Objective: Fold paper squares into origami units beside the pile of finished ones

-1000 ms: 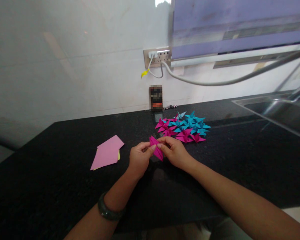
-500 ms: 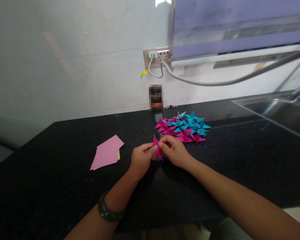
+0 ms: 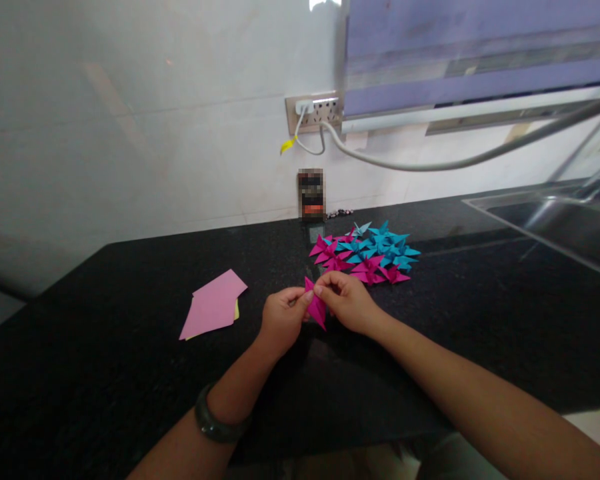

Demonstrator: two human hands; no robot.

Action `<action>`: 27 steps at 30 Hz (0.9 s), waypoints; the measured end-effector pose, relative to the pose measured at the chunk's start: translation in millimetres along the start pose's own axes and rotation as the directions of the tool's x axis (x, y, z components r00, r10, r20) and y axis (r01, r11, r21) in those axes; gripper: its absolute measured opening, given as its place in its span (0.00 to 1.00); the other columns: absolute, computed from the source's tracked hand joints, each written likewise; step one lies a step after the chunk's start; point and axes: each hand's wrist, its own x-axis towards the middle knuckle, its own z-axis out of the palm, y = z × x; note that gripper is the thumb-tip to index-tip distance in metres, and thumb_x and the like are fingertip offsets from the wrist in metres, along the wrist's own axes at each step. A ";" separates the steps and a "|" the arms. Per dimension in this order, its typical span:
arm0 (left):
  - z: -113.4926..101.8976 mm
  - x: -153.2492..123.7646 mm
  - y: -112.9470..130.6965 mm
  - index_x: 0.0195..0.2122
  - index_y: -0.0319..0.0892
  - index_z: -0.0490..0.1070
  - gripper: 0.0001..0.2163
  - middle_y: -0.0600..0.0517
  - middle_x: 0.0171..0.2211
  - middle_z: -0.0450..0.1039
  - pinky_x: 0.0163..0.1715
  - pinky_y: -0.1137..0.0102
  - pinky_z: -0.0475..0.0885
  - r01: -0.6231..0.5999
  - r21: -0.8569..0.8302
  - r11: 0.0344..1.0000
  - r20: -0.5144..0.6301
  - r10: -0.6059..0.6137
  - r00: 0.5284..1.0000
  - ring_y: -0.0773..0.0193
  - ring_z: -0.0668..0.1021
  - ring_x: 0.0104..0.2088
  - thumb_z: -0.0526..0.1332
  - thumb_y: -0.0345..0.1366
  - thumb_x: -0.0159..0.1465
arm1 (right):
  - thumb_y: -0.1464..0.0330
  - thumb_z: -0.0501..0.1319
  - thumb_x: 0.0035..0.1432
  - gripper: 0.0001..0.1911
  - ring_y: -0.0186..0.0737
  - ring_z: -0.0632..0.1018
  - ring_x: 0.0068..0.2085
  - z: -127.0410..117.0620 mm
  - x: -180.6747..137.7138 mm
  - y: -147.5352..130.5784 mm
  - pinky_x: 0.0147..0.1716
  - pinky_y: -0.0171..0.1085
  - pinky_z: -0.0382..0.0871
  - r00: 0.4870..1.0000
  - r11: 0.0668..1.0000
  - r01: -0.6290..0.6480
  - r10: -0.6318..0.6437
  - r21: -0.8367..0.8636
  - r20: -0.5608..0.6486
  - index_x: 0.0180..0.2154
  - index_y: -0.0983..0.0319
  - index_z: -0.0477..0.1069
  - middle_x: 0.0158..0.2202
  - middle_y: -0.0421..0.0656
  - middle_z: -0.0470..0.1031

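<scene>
A folded magenta origami paper (image 3: 318, 312), long and pointed at both ends, is held between my two hands above the dark counter. My left hand (image 3: 283, 319) pinches its left side between thumb and fingers. From the other side, my right hand (image 3: 349, 300) grips its upper part with thumb and forefinger. Just beyond my right hand lies a cluster of finished paper cranes, with magenta cranes (image 3: 367, 269) in front and to the left, blue cranes (image 3: 387, 247) behind them, and one pale crane (image 3: 362, 229) at the back.
Pink paper sheets (image 3: 213, 307) with a yellow edge beneath lie at left on the black counter (image 3: 130, 373). A blurred-out upright box (image 3: 312, 195) leans by the wall, near a beaded string (image 3: 341, 213). A sink (image 3: 570, 213) is at right; a cable (image 3: 420, 164) hangs from the socket (image 3: 314, 113).
The magenta paper has tilted slightly, its lower point now reaching further down between my hands. My right fingers have shifted a little left on it. The cranes and pink sheets stay in place.
</scene>
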 end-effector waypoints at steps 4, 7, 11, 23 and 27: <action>0.1 -0.5 1.1 0.23 0.37 0.73 0.11 0.56 0.14 0.65 0.17 0.77 0.61 -0.007 0.011 1.000 -0.016 0.007 1.000 0.71 0.67 0.16 0.59 0.40 0.53 | 0.69 0.55 0.50 0.05 0.28 0.62 0.18 1.0 -0.5 0.4 0.17 0.29 0.55 1.000 1.000 -0.011 0.011 0.014 0.004 0.24 0.63 0.64 0.17 0.35 0.62; 0.2 -1.0 2.0 0.23 0.37 0.73 0.11 0.56 0.14 0.65 0.17 0.77 0.62 -0.012 0.004 1.000 -0.016 0.012 1.000 0.71 0.67 0.16 0.60 0.40 0.52 | 0.68 0.55 0.50 0.05 0.27 0.62 0.18 0.8 -0.6 1.0 0.17 0.29 0.55 1.000 1.000 -0.002 0.002 0.023 0.013 0.24 0.63 0.64 0.17 0.35 0.61; -0.7 -0.7 0.4 0.24 0.37 0.73 0.10 0.55 0.15 0.66 0.18 0.76 0.61 -0.034 0.004 0.999 -0.015 0.034 0.999 0.70 0.67 0.17 0.60 0.40 0.52 | 0.68 0.55 0.49 0.06 0.27 0.62 0.17 0.8 -0.9 -0.2 0.16 0.28 0.55 1.000 0.998 -0.019 0.018 0.052 0.009 0.23 0.63 0.63 0.16 0.34 0.61; -1.7 -1.4 -0.3 0.21 0.38 0.73 0.09 0.55 0.17 0.65 0.21 0.75 0.61 -0.186 0.147 0.972 0.012 0.186 0.982 0.70 0.67 0.20 0.59 0.36 0.53 | 0.68 0.57 0.50 0.06 0.32 0.69 0.27 -3.1 0.4 -3.5 0.28 0.34 0.62 0.991 0.991 0.131 -0.131 0.022 -0.019 0.23 0.63 0.68 0.24 0.40 0.68; 0.1 -2.2 1.5 0.20 0.38 0.72 0.09 0.56 0.14 0.65 0.18 0.75 0.59 -0.058 0.053 0.997 0.053 0.055 0.997 0.71 0.66 0.17 0.60 0.37 0.52 | 0.71 0.56 0.52 0.08 0.33 0.69 0.28 -5.5 -1.1 -6.8 0.30 0.34 0.63 0.963 0.960 0.269 -0.269 -0.074 0.012 0.23 0.63 0.70 0.24 0.41 0.68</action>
